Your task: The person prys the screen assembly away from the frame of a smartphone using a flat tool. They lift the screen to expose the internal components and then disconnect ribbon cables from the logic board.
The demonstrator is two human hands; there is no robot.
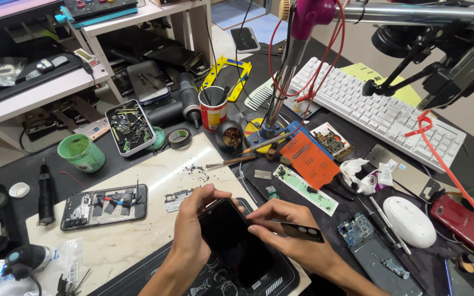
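My left hand [193, 222] grips the top left edge of a black smartphone [234, 241], which lies screen up and tilted over a dark work mat [270, 282]. My right hand [286, 233] rests against the phone's right edge and pinches a thin dark plastic card [302, 232] with small holes, its edge at the phone's side.
An opened phone [104, 206] lies on the marble slab to the left. Around it stand a green cup [82, 153], a tin of screws [130, 127], a red can with tools [213, 113], a white keyboard [379, 112], a white mouse [410, 221], a red phone [467, 227] and circuit boards [304, 186].
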